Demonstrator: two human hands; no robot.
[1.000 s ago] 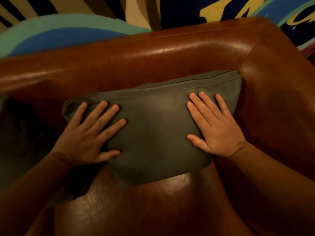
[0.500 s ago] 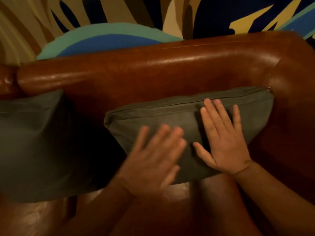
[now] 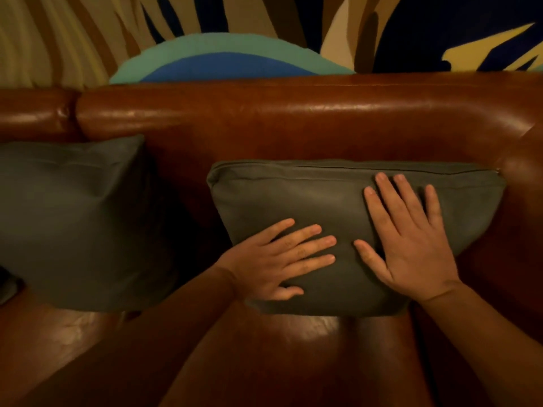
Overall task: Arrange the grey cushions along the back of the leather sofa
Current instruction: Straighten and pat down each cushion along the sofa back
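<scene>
A grey cushion (image 3: 293,201) leans upright against the backrest of the brown leather sofa (image 3: 293,118), tucked into the right corner by the armrest, zip seam on top. My left hand (image 3: 276,259) lies flat on its lower middle, fingers spread. My right hand (image 3: 411,239) presses flat on its right half, fingers pointing up. Neither hand grips anything. A second grey cushion (image 3: 73,218) leans against the backrest further left, apart from the first, with a dark gap between them.
The sofa seat (image 3: 293,348) shines below the cushions. The right armrest (image 3: 523,201) curves round the first cushion. Behind the sofa is a wall (image 3: 235,30) painted in blue, teal, beige and yellow shapes.
The view has swung left, bringing the second cushion into sight. My left hand has slid from the cushion's left side to its lower middle. My right hand stays flat on the right half.
</scene>
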